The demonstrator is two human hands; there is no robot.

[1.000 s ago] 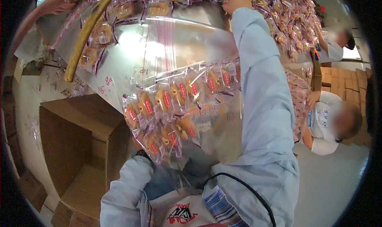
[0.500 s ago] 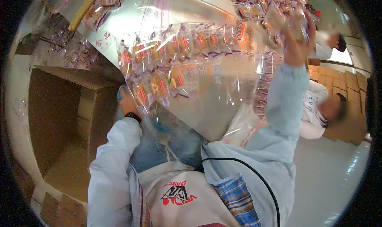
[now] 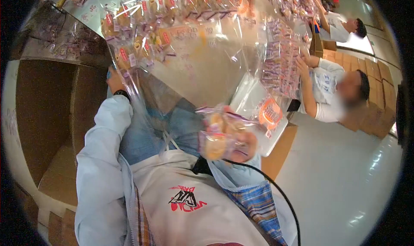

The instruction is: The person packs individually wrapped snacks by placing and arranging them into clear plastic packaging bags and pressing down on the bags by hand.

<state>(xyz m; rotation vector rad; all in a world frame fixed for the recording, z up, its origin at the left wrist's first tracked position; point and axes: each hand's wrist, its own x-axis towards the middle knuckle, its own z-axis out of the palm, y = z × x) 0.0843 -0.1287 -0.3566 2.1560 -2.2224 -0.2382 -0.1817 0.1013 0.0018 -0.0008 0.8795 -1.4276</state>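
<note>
My left hand [image 3: 114,81], with a black band at the wrist, grips the near left edge of a large clear plastic bag [image 3: 194,69]; its fingers are partly hidden. Rows of small wrapped cakes [image 3: 146,45] lie inside the bag towards its far side. My right hand [image 3: 245,146] is close to my body, right of the bag's near end. It is closed around several wrapped cakes [image 3: 215,145] in clear and purple wrappers, blurred by motion.
An open cardboard box [image 3: 47,112] stands at the left. A stack of clear printed bags [image 3: 269,116] lies on the right. Beyond are a person's white sleeve [image 3: 330,108], another person's arm [image 3: 323,19], a pile of wrapped cakes [image 3: 293,2] and stacked cartons [image 3: 375,95].
My right hand has come back from the far pile towards my body with several wrapped cakes. My left hand still holds the bag edge. The view has shifted, showing more of the right side.
</note>
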